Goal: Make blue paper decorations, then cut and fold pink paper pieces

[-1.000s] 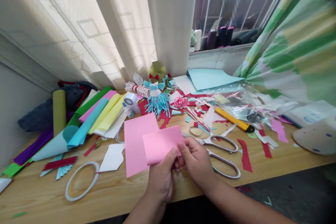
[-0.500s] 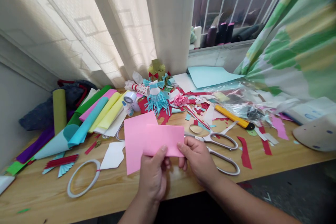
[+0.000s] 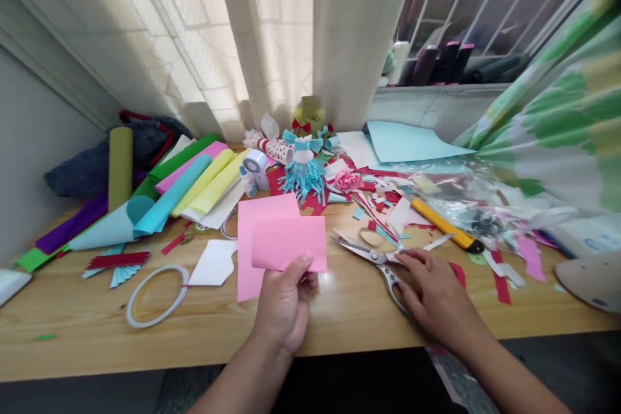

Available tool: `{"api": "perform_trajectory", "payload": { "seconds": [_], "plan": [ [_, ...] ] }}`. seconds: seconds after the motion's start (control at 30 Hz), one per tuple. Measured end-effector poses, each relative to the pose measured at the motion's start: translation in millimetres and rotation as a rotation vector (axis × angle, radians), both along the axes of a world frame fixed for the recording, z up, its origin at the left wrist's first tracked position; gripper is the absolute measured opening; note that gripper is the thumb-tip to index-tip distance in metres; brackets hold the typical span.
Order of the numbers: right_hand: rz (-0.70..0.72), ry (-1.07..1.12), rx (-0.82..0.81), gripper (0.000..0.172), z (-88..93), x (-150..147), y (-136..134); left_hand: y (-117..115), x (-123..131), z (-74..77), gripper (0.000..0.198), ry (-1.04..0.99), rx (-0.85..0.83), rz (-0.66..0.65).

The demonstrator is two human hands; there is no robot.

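My left hand (image 3: pixel 286 304) pinches a folded piece of pink paper (image 3: pixel 290 242) between thumb and fingers, just above the table. Behind it lies a larger pink sheet (image 3: pixel 246 239), partly covered by the held piece. To the right, my right hand (image 3: pixel 434 291) grips the handles of a pair of scissors (image 3: pixel 376 257), thumb at the lower loop and fingers at the upper one. The scissor blades point left and stand slightly apart. My fingers hide much of the handles.
Rolls of coloured paper (image 3: pixel 194 184) lie at the left, near a ring of tape (image 3: pixel 133 307) and a white paper piece (image 3: pixel 212 263). A blue fringed paper figure (image 3: pixel 303 174), scraps, a yellow cutter (image 3: pixel 444 223) and a plastic bag (image 3: pixel 475 194) cover the back and right.
My right hand has let go of the pink paper, moved right and taken hold of the scissors. My left hand still holds the paper. The view has shifted slightly.
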State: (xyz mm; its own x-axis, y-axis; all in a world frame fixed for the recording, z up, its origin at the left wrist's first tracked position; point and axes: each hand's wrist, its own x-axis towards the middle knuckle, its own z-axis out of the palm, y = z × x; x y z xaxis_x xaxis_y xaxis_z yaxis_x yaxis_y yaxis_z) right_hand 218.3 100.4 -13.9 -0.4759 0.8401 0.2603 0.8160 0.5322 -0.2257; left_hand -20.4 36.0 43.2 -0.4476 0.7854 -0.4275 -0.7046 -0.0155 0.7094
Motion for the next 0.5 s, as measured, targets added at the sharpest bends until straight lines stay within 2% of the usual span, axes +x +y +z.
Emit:
{"api": "perform_trajectory", "payload": {
  "seconds": [0.13, 0.23, 0.3, 0.37, 0.43, 0.5],
  "plan": [
    [0.037, -0.062, -0.130, 0.042, 5.7, -5.8, 2.0, -3.0, -2.7, 4.8, 0.024, -0.026, 0.025, 0.051],
    [-0.055, 0.051, -0.222, 0.046, 14.7, -7.7, 5.7, -5.0, -6.7, 5.6, 0.024, -0.035, 0.044, 0.066],
    [-0.152, 0.252, -0.326, 0.048, 22.4, -6.8, 5.4, -5.5, -9.4, 5.4, 0.022, -0.037, 0.059, 0.073],
    [-0.206, 0.549, -0.513, 0.051, 30.3, -7.0, 0.6, -5.1, -11.2, 5.5, 0.020, -0.033, 0.076, 0.071],
    [-0.159, 0.847, -0.761, 0.061, 35.9, -11.2, -10.0, -4.3, -11.5, 6.6, 0.018, -0.034, 0.087, 0.064],
    [-0.018, 1.040, -0.992, 0.074, 36.7, -20.5, -25.3, -3.5, -10.1, 8.8, 0.019, -0.041, 0.087, 0.063]
  ]
}}
